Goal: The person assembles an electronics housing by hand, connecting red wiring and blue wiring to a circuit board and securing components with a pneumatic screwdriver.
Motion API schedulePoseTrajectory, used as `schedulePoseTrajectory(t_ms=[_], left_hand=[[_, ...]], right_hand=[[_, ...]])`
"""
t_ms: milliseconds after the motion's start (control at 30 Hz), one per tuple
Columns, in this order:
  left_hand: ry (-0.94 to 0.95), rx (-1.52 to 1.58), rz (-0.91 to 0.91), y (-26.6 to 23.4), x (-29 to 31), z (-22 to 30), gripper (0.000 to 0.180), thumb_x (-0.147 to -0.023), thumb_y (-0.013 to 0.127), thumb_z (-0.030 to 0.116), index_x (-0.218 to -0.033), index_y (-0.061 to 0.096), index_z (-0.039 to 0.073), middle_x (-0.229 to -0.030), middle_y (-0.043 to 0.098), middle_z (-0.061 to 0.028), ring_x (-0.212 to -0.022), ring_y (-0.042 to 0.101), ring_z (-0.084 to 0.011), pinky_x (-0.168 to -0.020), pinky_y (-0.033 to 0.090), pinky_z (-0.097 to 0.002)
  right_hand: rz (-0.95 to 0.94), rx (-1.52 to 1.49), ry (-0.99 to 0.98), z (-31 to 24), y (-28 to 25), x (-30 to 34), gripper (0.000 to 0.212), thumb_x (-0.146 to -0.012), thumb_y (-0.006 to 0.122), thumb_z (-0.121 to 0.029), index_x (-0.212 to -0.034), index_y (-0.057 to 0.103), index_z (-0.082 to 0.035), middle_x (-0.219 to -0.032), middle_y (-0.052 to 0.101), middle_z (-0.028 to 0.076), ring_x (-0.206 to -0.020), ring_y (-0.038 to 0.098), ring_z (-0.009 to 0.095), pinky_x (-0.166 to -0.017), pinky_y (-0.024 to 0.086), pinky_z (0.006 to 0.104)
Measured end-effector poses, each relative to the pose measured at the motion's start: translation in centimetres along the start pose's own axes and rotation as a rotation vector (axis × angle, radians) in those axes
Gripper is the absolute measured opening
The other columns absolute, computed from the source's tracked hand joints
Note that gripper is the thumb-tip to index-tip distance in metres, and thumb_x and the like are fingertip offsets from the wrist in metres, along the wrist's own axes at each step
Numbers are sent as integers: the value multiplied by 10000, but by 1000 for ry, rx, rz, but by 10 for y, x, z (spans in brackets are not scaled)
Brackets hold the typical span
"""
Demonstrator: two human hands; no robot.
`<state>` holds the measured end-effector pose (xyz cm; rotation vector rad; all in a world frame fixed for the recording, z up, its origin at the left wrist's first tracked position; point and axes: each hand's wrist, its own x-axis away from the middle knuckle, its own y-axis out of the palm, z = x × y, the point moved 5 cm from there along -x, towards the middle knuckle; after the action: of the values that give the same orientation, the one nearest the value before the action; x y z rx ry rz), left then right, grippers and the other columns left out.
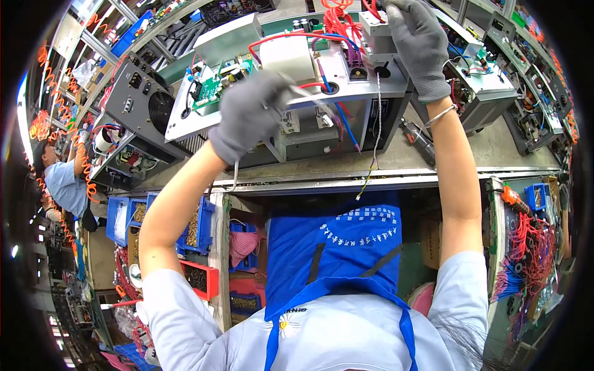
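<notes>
My left hand [253, 111], in a grey glove, is blurred over the front edge of an open electrical unit's metal panel [179, 117]. Its fingers look closed, and a pale, thin strand runs from them toward a small white connector [325, 119]. In a matching glove, my right hand [422, 52] is raised beside a silver metal block [376, 34] at the back right. Its fingers are bent; what they grip, if anything, is hidden. Near it are coiled red wires [340, 25]. The panel carries a green circuit board [213, 86] and a white cylinder [288, 59]. A braided white wire [378, 111] hangs over the front.
Other opened units stand left [139, 93] and right [489, 93] on the bench. A dark power tool [419, 142] lies right of the middle unit. Blue bins of small parts [198, 226], a red bin [207, 281] and wire bundles [526, 253] sit below. Another person [65, 179] works far left.
</notes>
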<state>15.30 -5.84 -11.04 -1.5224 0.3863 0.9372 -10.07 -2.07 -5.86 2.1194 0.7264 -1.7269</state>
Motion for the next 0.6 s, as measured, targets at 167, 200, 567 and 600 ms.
schedulePoseTrajectory(t_ms=[167,200,567,600], left_hand=[[-808,824,370,-50,-25,-123,176,-901,640,79,-1020,637,-51,-896,681,-135,-764,685,-175,-672,585,-241],[-925,1007,363,-55,-15,-166,235,-932,598,78,-1089,582,-96,-1032,655,-187,-933,673,-233,-825,587,-278],[-215,40,467,-61,-16,2,255,-872,662,117,-1118,648,49,-900,709,-70,-756,662,-136,-631,512,-247],[-528,460,268,-21,-3,33,265,-880,669,195,-1112,660,67,-911,700,-83,-757,651,-134,-674,513,-260]], right_hand=[[-18,-9,14,9,1,0,67,-838,630,-33,-899,651,-12,-959,673,126,-919,650,257,-830,506,312],[-5,-14,3,6,4,0,67,-837,631,-36,-897,652,-13,-957,673,126,-914,651,258,-825,506,313],[24,-19,-27,9,-1,3,70,-817,640,-23,-886,651,-19,-961,669,117,-889,650,246,-790,510,314],[19,-25,11,16,-6,6,67,-819,639,-29,-885,650,-20,-968,670,117,-899,649,247,-796,508,316]])
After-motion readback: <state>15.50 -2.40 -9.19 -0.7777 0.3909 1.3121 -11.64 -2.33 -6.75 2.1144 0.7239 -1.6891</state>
